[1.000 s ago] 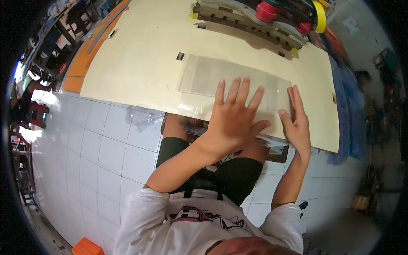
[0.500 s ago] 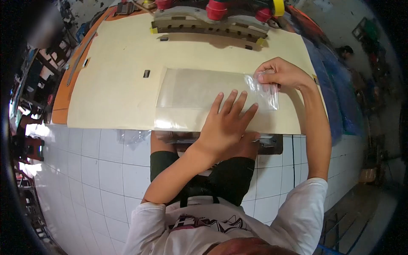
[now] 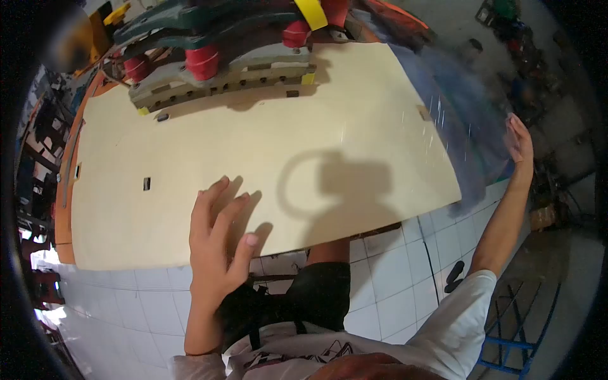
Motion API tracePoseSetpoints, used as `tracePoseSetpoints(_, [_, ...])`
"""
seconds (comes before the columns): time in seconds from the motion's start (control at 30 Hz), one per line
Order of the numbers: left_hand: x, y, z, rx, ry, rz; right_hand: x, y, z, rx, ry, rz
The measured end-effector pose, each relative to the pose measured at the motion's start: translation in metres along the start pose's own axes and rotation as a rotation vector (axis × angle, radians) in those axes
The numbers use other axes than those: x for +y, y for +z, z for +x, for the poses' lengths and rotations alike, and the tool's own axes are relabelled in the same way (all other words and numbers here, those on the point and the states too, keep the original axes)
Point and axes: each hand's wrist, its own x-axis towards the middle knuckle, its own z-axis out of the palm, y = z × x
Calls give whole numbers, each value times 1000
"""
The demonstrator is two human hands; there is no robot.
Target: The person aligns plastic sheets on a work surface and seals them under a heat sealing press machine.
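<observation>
My left hand [image 3: 218,237] hovers over the near edge of the cream sheet [image 3: 266,139] covering the table, its fingers spread and nothing in them. Off to the right, beyond the table's edge, my right hand [image 3: 520,142] has its fingers together on a clear plastic sleeve [image 3: 468,133]. Motion smears the sleeve into bright streaks, and its outline merges with the bluish plastic behind it. Exactly how the fingers grip it is hard to see.
A machine head with red cylinders [image 3: 201,62] and a long perforated bar [image 3: 221,90] stands at the back of the table. Small dark pieces [image 3: 147,183] dot the cream sheet. Bluish plastic [image 3: 465,183] hangs at the right edge. A blue metal frame [image 3: 513,345] stands at lower right.
The clear plastic sleeve has left the cream sheet, carried right by my right hand. My left hand has come off the sleeve and moved left. The view has turned right.
</observation>
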Motion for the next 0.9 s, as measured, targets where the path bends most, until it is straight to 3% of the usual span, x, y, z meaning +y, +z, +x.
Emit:
tracePoseSetpoints(0.03, [2,1,2,-26,15,24,7,-13,10,153,-14,98])
tracePoseSetpoints(0.1, [6,4,5,-36,10,73,21,-52,47,-93,32,354])
tracePoseSetpoints(0.13, [4,5,4,-27,-10,34,34,-55,70,-91,26,358])
tracePoseSetpoints(0.2, [7,6,7,-16,-17,32,58,-49,130,68,100,685])
tracePoseSetpoints(0.3, [8,9,8,-21,-65,34,75,-8,190,150,93,640])
tracePoseSetpoints(0.37, [4,9,9,-17,-71,67,95,8,238,246,81,754])
tracePoseSetpoints(0.47, [-5,11,4,-78,-51,-2,87,72,241,413,131,987])
tracePoseSetpoints(0.63, [2,14,12,-1,-56,129,115,81,247,484,158,923])
tracePoseSetpoints(0.83, [6,12,13,-34,-33,166,124,91,216,633,49,503])
tracePoseSetpoints(0.9, [10,11,13,-63,-42,142,113,112,199,736,99,257])
